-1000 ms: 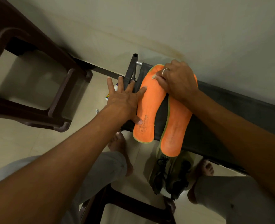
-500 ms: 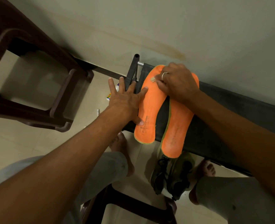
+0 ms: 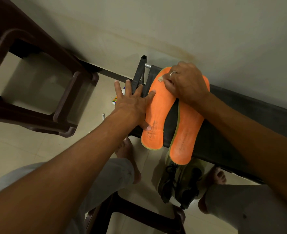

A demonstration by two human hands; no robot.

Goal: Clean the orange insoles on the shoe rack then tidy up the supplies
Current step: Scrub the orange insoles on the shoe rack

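Atop dark rack (image 3: 240, 115), 2 orange insoles (image 3: 158, 115), pale wad (image 3: 160, 79), tiled floor (image 3: 29, 149), cream wall (image 3: 190, 22)

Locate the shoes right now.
Head view, lower centre: the shoes sit on the floor under the near edge of the rack, just below the heel of the right insole.

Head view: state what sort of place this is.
Probably a home's entry corner or hallway: a low dark shoe rack stands against a plain wall, olive shoes sit on the tiled floor beneath it, and a dark plastic stool stands alongside.
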